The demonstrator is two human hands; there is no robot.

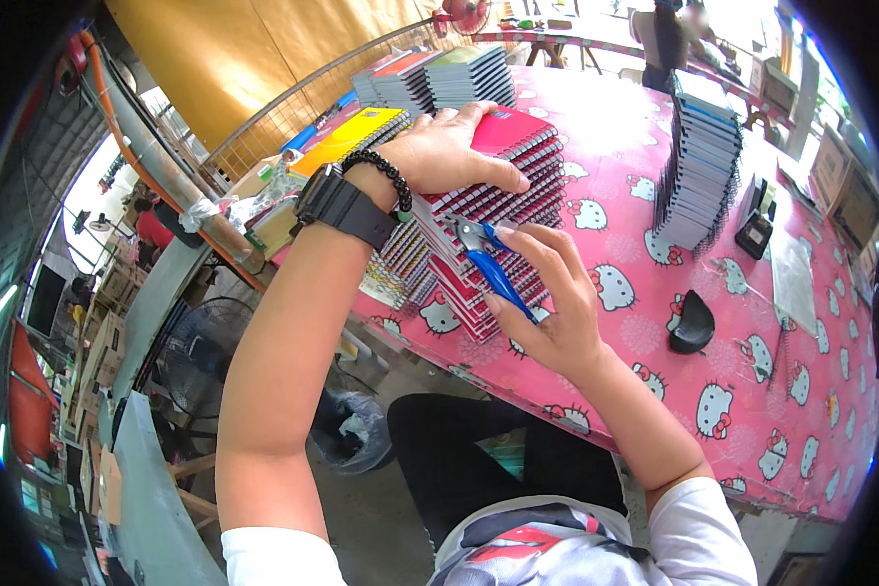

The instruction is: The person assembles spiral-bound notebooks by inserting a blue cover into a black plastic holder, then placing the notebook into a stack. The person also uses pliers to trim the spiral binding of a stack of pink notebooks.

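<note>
A tall stack of red spiral notebooks (520, 130) stands at the near left of the table, its wire coils facing me. Across the top of it lies my left hand (449, 156), fingers spread and thumb over the front edge. My right hand (557, 303) grips blue-handled wire cutters (495, 278). Their metal jaws reach the coils at the left front corner of the stack, just under my left wrist; whether they pinch a wire I cannot tell. Close on the left, partly behind my forearm, is a stack of yellow spiral notebooks (356, 135).
More notebook stacks (469, 73) stand at the far edge. To the right are a tall leaning notebook stack (695, 161), a black stapler-like tool (756, 220) and a black curved piece (691, 322). A bin with a plastic liner (352, 430) sits below the pink patterned table (635, 337).
</note>
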